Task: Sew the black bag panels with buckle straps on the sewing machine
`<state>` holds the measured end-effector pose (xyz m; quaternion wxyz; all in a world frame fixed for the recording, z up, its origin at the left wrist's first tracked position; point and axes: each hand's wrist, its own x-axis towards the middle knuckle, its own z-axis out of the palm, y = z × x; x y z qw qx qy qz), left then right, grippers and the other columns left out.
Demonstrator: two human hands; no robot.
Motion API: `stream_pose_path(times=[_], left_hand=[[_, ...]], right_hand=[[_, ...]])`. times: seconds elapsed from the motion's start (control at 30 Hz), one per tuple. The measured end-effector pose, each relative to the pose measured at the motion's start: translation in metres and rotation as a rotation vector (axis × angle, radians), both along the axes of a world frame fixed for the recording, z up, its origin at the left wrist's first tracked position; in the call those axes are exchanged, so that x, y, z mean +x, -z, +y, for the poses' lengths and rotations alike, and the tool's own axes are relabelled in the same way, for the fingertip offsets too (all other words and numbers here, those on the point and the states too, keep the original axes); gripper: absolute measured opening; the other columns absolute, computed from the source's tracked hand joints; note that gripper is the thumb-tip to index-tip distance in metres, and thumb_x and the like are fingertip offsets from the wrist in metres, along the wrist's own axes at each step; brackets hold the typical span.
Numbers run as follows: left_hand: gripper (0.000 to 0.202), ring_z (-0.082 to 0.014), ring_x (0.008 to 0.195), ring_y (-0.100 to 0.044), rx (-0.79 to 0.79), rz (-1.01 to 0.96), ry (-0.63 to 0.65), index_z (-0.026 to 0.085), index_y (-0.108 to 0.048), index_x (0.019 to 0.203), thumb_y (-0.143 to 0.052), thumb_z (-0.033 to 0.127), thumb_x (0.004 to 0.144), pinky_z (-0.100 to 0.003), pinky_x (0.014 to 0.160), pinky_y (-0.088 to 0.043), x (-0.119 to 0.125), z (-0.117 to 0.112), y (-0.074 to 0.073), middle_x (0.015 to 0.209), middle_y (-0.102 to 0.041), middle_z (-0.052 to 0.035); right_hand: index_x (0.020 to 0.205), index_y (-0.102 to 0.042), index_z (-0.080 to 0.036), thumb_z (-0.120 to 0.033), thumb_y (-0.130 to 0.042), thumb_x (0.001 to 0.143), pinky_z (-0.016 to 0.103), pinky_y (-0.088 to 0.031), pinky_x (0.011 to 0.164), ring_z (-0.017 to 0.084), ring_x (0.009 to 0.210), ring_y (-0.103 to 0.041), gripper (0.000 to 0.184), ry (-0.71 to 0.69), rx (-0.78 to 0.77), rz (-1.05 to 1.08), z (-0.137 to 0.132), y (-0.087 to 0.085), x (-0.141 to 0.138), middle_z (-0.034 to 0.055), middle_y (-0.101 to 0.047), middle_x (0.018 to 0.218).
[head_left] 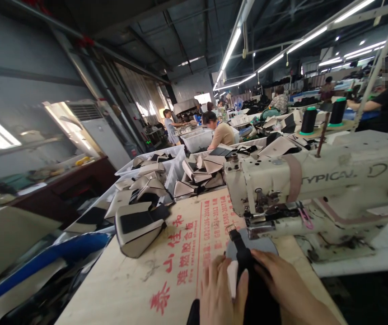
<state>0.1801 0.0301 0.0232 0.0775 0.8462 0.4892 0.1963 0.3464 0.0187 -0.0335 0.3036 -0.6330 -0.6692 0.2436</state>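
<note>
The workpiece, a black fabric piece with a beige panel edge (262,300), is located at the near edge of the work surface, in front of the sewing arm. A black strap with a metal buckle (239,246) extends from its far end over a flat grey rounded plate (264,243). The left hand (219,286) grips the beige edge between thumb and fingers; the right hand (283,275) grasps the black fabric on the right side. Below lies a pale plywood board with red printed lettering (139,284). A beige-and-black angular fabric piece (138,232) rests on its far left part. To the right stands a cream-coloured metal sewing machine (319,180). Translucent white plastic bins (176,164), containing similar pieces, are positioned beyond the board.
</note>
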Motion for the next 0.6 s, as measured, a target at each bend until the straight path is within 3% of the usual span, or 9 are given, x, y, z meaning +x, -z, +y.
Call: stream_pose_path(times=[0.07,0.13,0.2,0.3,0.37,0.47,0.6], left_hand=[[0.034,-0.025,0.103,-0.051,0.009,-0.081,-0.012,0.018,-0.053,0.111,-0.05,0.032,0.08,-0.046,0.086,-0.045,0.008,0.017,0.005,0.11,-0.056,-0.0099],[0.037,-0.0213,0.109,-0.048,-0.056,-0.156,0.09,0.022,-0.051,0.116,-0.051,0.019,0.078,-0.04,0.091,-0.044,0.014,0.026,0.004,0.117,-0.053,-0.0074],[0.041,-0.0189,0.117,-0.042,-0.114,-0.198,0.201,0.027,-0.053,0.114,-0.047,0.009,0.078,-0.038,0.097,-0.04,0.016,0.028,-0.002,0.126,-0.046,-0.0042],[0.039,-0.0182,0.123,-0.035,-0.14,-0.2,0.295,0.031,-0.059,0.107,-0.041,0.008,0.082,-0.038,0.099,-0.037,0.008,0.023,-0.005,0.132,-0.041,-0.0012],[0.04,-0.0172,0.122,-0.037,-0.144,-0.198,0.256,0.031,-0.052,0.117,-0.039,0.011,0.084,-0.036,0.098,-0.039,-0.001,0.019,-0.001,0.132,-0.041,-0.0024],[0.045,-0.0172,0.113,-0.047,-0.145,-0.139,0.085,0.027,-0.038,0.128,-0.041,0.017,0.085,-0.033,0.092,-0.043,-0.009,0.015,0.01,0.124,-0.05,-0.0049],[0.034,-0.0158,0.092,-0.06,-0.221,0.027,0.113,0.026,-0.053,0.114,-0.035,0.016,0.086,-0.028,0.08,-0.047,-0.007,0.021,0.012,0.1,-0.065,-0.0017]], right_hand=[[0.116,-0.053,-0.017,-0.024,-0.036,0.086,0.034,-0.04,0.093,0.019,0.105,-0.052,0.035,-0.014,0.034,0.023,0.001,-0.005,0.001,0.007,-0.056,0.115],[0.113,-0.055,-0.017,-0.023,-0.035,0.087,0.033,-0.039,0.094,0.019,0.106,-0.051,0.034,-0.037,0.06,0.049,0.002,-0.008,0.003,0.0073,-0.056,0.114],[0.112,-0.055,-0.017,-0.022,-0.035,0.087,0.032,-0.038,0.095,0.018,0.105,-0.052,0.033,-0.079,0.066,0.079,0.004,-0.009,0.006,0.0066,-0.057,0.113],[0.114,-0.054,-0.018,-0.023,-0.036,0.087,0.031,-0.039,0.095,0.017,0.106,-0.052,0.033,-0.137,0.049,0.117,0.006,-0.006,0.008,0.0054,-0.056,0.115],[0.115,-0.053,-0.018,-0.024,-0.036,0.087,0.03,-0.039,0.094,0.016,0.107,-0.051,0.033,-0.146,0.054,0.134,0.005,-0.002,0.008,0.0054,-0.056,0.116],[0.117,-0.052,-0.019,-0.024,-0.035,0.088,0.029,-0.039,0.095,0.015,0.107,-0.051,0.034,-0.143,0.067,0.145,0.001,0.001,0.01,0.004,-0.055,0.117],[0.119,-0.05,-0.021,-0.019,-0.034,0.088,0.028,-0.037,0.097,0.013,0.11,-0.049,0.035,-0.208,0.077,0.139,-0.002,-0.004,0.024,0.0021,-0.053,0.12]])
